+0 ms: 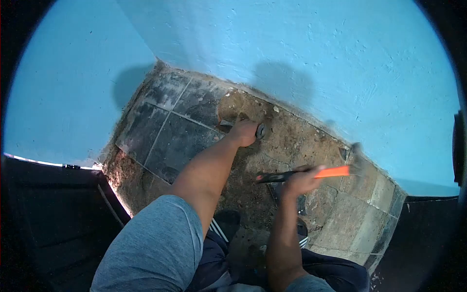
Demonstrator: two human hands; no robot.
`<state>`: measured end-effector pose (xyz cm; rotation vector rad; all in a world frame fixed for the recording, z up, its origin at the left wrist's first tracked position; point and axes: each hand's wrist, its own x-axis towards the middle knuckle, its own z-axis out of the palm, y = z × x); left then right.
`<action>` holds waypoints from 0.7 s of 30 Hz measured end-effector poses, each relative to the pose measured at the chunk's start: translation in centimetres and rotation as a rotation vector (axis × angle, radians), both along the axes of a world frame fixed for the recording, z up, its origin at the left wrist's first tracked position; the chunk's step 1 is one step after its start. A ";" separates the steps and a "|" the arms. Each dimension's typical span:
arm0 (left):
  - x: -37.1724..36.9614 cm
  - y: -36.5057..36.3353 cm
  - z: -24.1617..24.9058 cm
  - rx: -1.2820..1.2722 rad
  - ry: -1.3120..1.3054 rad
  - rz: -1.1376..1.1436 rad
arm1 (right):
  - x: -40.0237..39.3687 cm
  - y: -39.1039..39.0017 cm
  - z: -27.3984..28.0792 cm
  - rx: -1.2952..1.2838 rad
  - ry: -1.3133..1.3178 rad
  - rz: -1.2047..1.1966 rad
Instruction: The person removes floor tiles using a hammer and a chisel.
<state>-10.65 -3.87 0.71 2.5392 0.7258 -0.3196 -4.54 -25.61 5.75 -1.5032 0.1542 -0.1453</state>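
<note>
My left hand (244, 133) is wrapped round a metal chisel (261, 130). The chisel's round end sticks out on the right of the fist, and its other end points left at the broken edge of a dark grey floor tile (187, 140). In my right hand (299, 183) is a hammer (334, 171) with an orange and black handle, held to the right of the chisel and apart from it. The hammer's head, blurred, is at the right, near the foot of the wall.
Bare brown rubble (287, 131) lies where the tiling breaks off. Blue walls (301, 44) meet in a corner behind the floor. More worn tiles (345, 219) lie at the right. My shoes and knees are at the bottom, and dark panels (48, 219) flank the floor.
</note>
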 end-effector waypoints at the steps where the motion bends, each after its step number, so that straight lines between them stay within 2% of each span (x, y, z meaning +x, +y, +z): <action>1: -0.1 0.0 -0.4 0.016 -0.032 0.005 | -1.9 -0.1 -4.4 -0.115 0.037 0.025; 2: -0.2 -0.1 -0.3 0.003 -0.035 0.003 | -4.7 -0.2 -10.0 -0.300 -0.114 0.178; 3: -0.1 -0.2 0.0 -0.010 -0.041 0.004 | -7.3 -0.4 -9.1 -0.279 0.179 0.526; 5: 0.1 0.0 0.3 -0.008 -0.006 -0.008 | -9.1 0.5 -8.2 -0.267 0.480 0.609; 8: 0.3 -0.1 -1.0 -0.011 0.052 -0.018 | -7.7 -0.2 -8.6 -0.182 0.721 0.614; 9: 0.4 0.2 -2.5 -0.022 0.034 -0.022 | -7.1 -0.7 -8.8 -0.162 0.735 0.646; 11: 0.4 0.4 -2.6 -0.010 0.026 -0.027 | -5.9 -1.6 -9.5 -0.114 0.761 0.714; 14: -0.2 -0.8 -1.2 0.016 0.051 -0.048 | -5.8 -2.0 -11.3 -0.189 0.813 0.718; 19: -0.8 -1.1 -2.4 0.015 -0.063 -0.080 | -7.2 -0.6 -9.9 0.183 0.967 0.585; 21: -0.2 -0.8 -2.5 0.024 0.005 -0.062 | -7.1 0.1 -9.8 0.254 1.021 0.553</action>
